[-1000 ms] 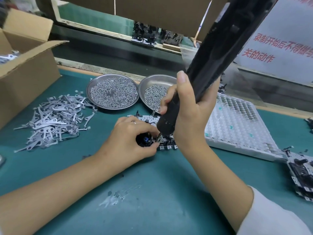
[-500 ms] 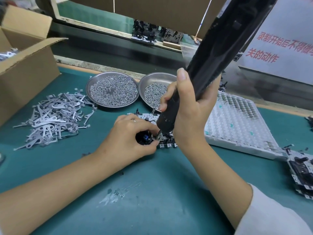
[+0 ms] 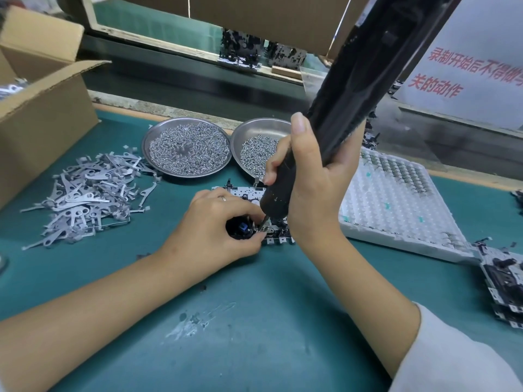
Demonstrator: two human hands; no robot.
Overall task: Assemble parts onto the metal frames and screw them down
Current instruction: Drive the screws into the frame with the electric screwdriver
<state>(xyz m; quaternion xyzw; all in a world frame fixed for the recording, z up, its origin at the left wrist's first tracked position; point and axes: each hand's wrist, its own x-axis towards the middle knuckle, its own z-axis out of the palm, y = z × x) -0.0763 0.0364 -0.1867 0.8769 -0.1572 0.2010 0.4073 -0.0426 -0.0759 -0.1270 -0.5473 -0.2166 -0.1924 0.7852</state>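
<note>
Screwdriver (image 3: 334, 131) gripped by right hand (image 3: 308, 179), tip down-left onto metal frame (image 3: 249, 193), left hand (image 3: 218, 224) pinching it

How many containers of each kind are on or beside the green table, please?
Round metal dishes of screws: 2 (left one, right one)
Cardboard boxes: 1
White plastic trays: 1
Total: 4
</note>
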